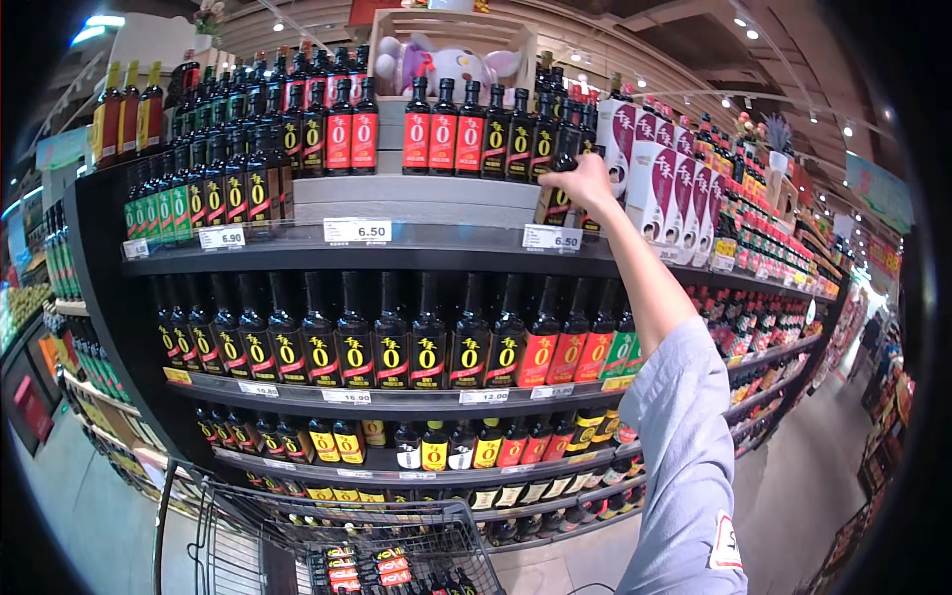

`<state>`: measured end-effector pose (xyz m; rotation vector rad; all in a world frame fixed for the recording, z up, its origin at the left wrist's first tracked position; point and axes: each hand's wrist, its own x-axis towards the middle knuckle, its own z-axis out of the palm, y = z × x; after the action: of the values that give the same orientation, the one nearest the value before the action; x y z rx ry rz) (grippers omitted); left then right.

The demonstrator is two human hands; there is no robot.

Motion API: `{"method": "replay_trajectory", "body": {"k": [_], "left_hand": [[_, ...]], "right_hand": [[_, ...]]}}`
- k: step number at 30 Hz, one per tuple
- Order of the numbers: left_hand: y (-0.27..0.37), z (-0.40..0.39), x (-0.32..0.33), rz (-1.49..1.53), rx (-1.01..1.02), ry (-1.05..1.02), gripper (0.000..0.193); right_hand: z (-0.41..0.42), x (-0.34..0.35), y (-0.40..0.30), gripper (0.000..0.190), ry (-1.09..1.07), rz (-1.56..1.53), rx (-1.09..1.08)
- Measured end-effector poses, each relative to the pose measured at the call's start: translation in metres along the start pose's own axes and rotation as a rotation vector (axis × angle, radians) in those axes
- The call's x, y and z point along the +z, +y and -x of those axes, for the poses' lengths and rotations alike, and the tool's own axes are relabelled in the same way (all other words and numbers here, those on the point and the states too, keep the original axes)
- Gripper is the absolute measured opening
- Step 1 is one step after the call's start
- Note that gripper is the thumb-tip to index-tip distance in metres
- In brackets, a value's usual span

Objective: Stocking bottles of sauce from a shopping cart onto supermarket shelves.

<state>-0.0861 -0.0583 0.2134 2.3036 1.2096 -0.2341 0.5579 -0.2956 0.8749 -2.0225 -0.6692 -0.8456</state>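
Note:
My right hand (584,182) is raised to the right part of the top shelf, its fingers wrapped around a dark glass bottle (558,207) with a black and yellow label. The bottle stands upright just behind a price tag (552,237), and my hand hides part of its body. To its left, on a raised grey wooden step (416,201), is a row of similar bottles (494,141) with red or black labels. White and purple boxes (654,195) stand to the right of my wrist. My left hand is out of view.
Below, a black shelf (424,256) overhangs more rows of dark bottles (390,342). A wire shopping cart (446,513) with packaged bottles (368,569) in it is at the bottom. A wooden crate (455,30) with a plush toy (454,63) tops the display. An aisle (788,476) runs along the right.

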Motion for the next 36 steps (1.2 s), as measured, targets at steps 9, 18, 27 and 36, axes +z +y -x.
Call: {"method": "replay_trajectory", "body": {"k": [9,18,27,36], "left_hand": [[0.052,-0.002,-0.044,0.151,0.277,-0.036,0.042],[0.182,-0.018,-0.182,0.196,0.605,-0.122,0.047],[0.536,0.047,-0.435,0.408,1.459,0.220,0.008],[0.734,-0.004,-0.463,0.301,1.107,0.254,0.059]], "right_hand": [[-0.012,0.013,0.001,0.043,-0.045,0.227,0.053],[0.009,-0.028,-0.011,0.058,-0.156,0.231,0.134],[0.039,-0.019,0.035,0.039,0.436,0.038,-0.204],[0.024,-0.025,0.044,0.057,-0.134,0.031,0.175]]}}
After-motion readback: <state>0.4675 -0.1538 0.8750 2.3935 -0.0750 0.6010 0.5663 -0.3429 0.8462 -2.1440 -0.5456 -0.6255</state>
